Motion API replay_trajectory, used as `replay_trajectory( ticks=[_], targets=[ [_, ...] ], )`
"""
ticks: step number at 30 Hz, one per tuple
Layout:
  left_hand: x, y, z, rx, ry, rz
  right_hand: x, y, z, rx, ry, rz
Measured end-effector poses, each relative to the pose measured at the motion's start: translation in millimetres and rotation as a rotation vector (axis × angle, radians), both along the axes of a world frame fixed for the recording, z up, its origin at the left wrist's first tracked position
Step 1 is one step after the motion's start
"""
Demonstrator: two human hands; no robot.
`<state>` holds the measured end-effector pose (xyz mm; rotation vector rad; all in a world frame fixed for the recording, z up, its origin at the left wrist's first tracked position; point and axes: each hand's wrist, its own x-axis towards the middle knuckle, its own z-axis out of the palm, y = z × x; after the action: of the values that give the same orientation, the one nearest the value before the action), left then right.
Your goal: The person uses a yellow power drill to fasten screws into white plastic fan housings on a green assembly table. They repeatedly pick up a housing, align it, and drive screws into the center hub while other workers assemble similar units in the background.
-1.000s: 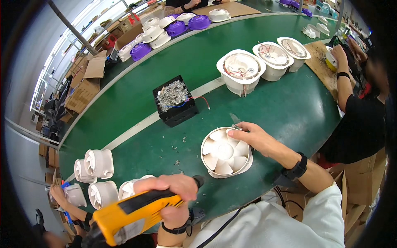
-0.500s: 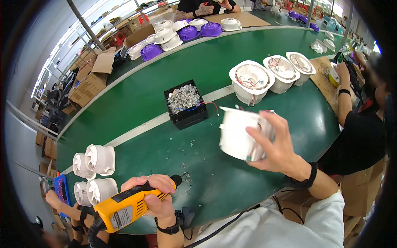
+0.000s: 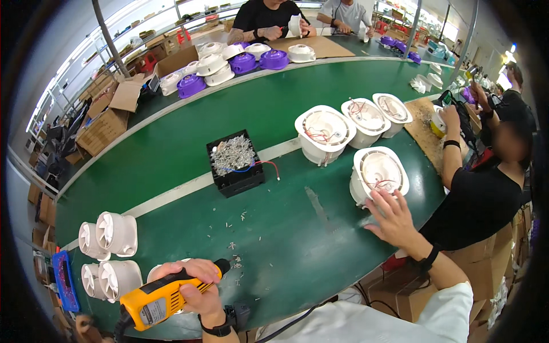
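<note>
My left hand [image 3: 197, 286] is closed around a yellow and black electric screwdriver [image 3: 157, 303], its black tip pointing to the upper right above the table. My right hand [image 3: 394, 220] has its fingers spread at the near rim of a white round housing [image 3: 366, 183]. That housing stands upright on the green table, open side up, with thin red wires inside. My fingertips look to be touching it, though I cannot tell how firmly. Behind the screwdriver a white part [image 3: 157, 271] is mostly hidden by my left hand.
A black box [image 3: 240, 186] full of screws stands mid-table, with loose screws nearby. Several white fan housings [image 3: 120, 234] sit at the left. More wired white housings [image 3: 326, 134] stand beyond my right hand. Co-workers sit at the right and across; purple and white covers [image 3: 243, 63] line the far side.
My right hand has set the white housing down on the table at the right and loosened its fingers. My left hand still holds the screwdriver. The whole view has shifted somewhat.
</note>
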<state>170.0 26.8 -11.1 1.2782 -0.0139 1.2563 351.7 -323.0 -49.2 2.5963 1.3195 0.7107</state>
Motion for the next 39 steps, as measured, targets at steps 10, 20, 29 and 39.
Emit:
replay_trajectory(
  ticks=[10,20,29,39],
  targets=[
    [-5.0,-1.6,2.2,0.044,-0.052,0.000,-68.4,57.8,-6.9,0.177,0.667,0.031],
    [-44.9,-18.3,28.3,0.082,-0.027,0.105,-99.3,195.0,-46.8,0.154,0.657,0.469],
    [-106.5,-40.1,30.3,0.192,0.049,0.354,-114.4,312.2,20.7,0.323,1.182,0.777],
    [-121.6,-37.8,30.5,0.192,0.033,0.275,-112.5,375.8,22.4,0.136,0.966,0.660]
  ],
)
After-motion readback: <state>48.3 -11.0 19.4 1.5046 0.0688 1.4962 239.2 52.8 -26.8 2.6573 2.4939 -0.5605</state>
